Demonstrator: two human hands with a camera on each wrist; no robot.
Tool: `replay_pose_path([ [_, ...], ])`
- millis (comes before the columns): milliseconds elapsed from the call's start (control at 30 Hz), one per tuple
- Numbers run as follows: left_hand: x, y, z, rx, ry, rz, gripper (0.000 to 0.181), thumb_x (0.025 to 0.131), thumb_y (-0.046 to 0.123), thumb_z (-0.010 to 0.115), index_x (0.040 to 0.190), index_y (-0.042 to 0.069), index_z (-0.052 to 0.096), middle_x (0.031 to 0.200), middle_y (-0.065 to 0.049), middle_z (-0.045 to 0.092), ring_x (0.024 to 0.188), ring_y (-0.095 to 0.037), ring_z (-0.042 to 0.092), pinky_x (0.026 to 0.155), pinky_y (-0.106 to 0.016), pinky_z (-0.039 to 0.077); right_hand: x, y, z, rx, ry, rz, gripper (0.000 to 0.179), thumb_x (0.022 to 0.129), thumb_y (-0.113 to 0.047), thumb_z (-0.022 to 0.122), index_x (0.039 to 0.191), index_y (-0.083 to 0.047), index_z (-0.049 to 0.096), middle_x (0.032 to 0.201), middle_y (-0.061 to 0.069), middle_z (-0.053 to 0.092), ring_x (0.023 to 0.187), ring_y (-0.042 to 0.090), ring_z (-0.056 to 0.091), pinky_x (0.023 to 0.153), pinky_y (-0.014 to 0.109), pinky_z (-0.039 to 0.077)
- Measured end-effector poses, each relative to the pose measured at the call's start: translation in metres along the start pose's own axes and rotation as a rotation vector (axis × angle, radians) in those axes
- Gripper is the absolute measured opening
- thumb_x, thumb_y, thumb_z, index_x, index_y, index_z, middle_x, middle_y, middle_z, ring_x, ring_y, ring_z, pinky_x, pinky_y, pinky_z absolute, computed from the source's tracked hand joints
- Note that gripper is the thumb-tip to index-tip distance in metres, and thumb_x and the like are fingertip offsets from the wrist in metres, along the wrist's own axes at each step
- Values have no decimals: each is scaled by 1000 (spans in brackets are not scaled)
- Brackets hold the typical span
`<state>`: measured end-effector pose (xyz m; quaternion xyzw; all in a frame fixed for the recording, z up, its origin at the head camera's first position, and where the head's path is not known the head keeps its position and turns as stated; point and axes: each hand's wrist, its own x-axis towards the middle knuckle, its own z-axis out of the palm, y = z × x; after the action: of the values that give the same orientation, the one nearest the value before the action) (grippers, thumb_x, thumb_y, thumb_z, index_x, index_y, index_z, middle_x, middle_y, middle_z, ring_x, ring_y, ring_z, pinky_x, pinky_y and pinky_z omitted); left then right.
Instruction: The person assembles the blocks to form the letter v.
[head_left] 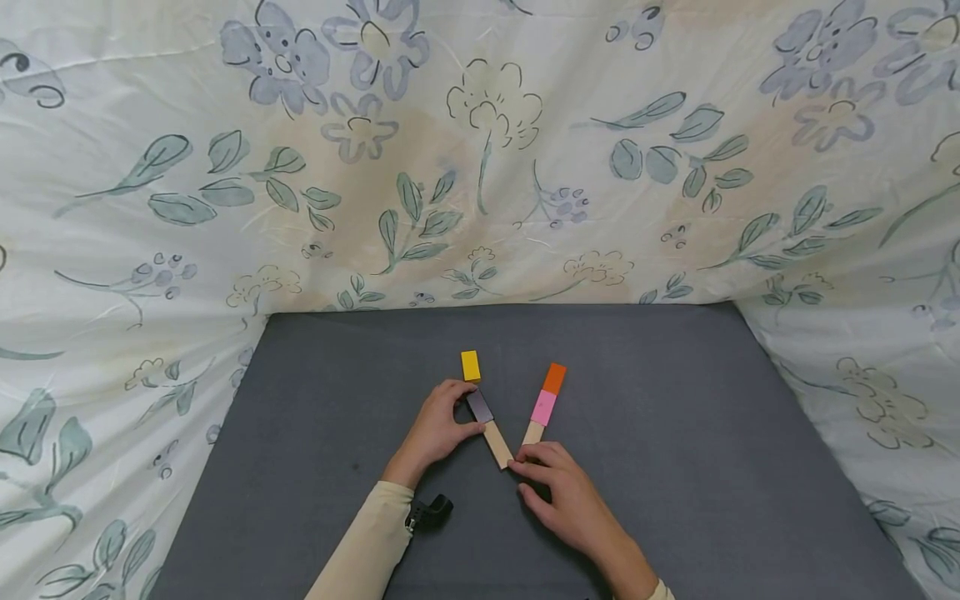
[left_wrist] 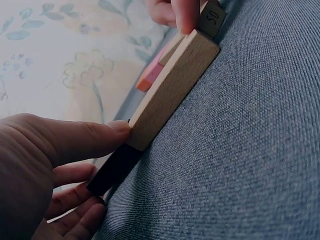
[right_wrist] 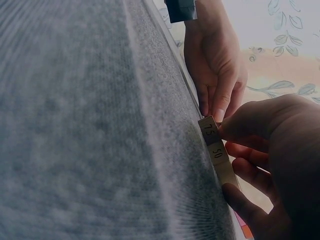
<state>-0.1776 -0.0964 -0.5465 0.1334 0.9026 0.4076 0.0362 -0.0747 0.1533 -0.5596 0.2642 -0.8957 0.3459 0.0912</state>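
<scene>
Painted and plain wooden blocks form a V on the dark cloth. My left hand (head_left: 435, 429) pinches a dark grey block (head_left: 480, 406) lengthwise, thumb where it meets a plain wooden block (head_left: 498, 446), fingers around its far end. A yellow block (head_left: 470, 367) lies just beyond those fingers. At the V's point, fingertips of my right hand (head_left: 566, 492) touch the plain block's near end. They also reach a second plain block (head_left: 533, 432), in line with a pink block (head_left: 543, 408) and an orange block (head_left: 554, 378). In the right wrist view, end faces carry "75" and "50".
Dark grey cloth (head_left: 337, 392) covers the table around the blocks. A floral curtain (head_left: 487, 167) hangs behind and along both sides. On my left wrist sits a black strapped device (head_left: 431, 512), just above the cloth.
</scene>
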Motion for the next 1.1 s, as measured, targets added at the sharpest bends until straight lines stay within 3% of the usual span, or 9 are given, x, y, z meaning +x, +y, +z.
replay_pose_path([
  [400, 1, -1, -2, 50, -36, 14, 60, 93, 25, 90, 145, 5, 66, 145, -13, 60, 129, -34, 55, 111, -54, 48, 0, 0, -1, 2, 0, -3, 33, 89, -6, 89, 121, -15, 84, 124, -7, 67, 119, 15, 58, 97, 45, 57],
  [733, 0, 0, -2, 37, -40, 14, 46, 108, 31, 72, 146, 6, 66, 147, -12, 60, 134, -33, 54, 113, -54, 46, 0, -1, 0, -11, -6, 9, 33, 89, -7, 89, 121, -15, 84, 124, -7, 67, 119, 15, 58, 97, 44, 57],
  [1100, 1, 0, 0, 43, -11, 44, 48, 101, 20, 81, 143, 5, 66, 142, -13, 62, 129, -33, 55, 110, -54, 48, 0, 1, 0, -2, -12, 18, 33, 89, -7, 89, 121, -15, 84, 124, -7, 67, 119, 14, 58, 98, 44, 57],
])
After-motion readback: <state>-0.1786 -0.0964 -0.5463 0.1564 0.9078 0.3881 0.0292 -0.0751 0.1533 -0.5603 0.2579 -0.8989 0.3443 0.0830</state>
